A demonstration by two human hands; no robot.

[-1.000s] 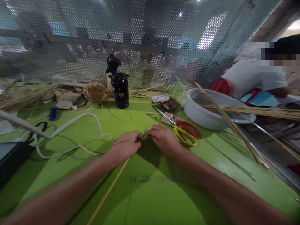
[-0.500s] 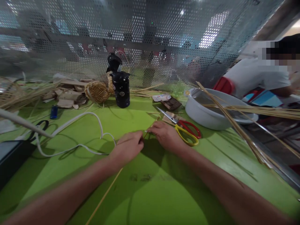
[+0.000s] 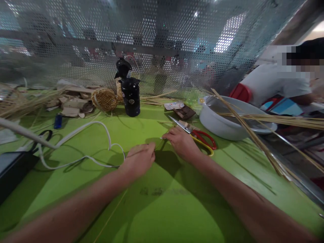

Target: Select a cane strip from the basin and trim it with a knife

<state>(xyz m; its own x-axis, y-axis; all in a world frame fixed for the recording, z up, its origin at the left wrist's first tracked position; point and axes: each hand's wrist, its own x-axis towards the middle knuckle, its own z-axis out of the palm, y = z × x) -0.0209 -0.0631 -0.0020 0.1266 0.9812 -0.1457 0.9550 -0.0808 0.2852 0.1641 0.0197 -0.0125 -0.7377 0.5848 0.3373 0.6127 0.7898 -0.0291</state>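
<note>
My left hand [image 3: 138,159] is pinched shut on a thin strip [image 3: 118,202], which runs from under that hand back toward me and to my left, low on the green table [image 3: 164,216]; its long axis is diagonal, and the near part is blurred and faint. My right hand [image 3: 182,143] sits just right of and beyond the left, fingers closed on a small pale sliver [image 3: 163,138] poking out leftward; I can't tell if that's the strip's end or a tool. Between the hands the strip is hidden by my left knuckles and shadow. Left hand is nearer the strip's length, right nearer its far tip. Scissors [image 3: 199,136] lie touching or just beyond my right hand, handles partly hidden behind it. Basin [image 3: 222,126] with long reeds [image 3: 253,136] is farther right, white cable [image 3: 86,148] left of my left hand, black bottle [image 3: 130,94] well beyond both.
</note>
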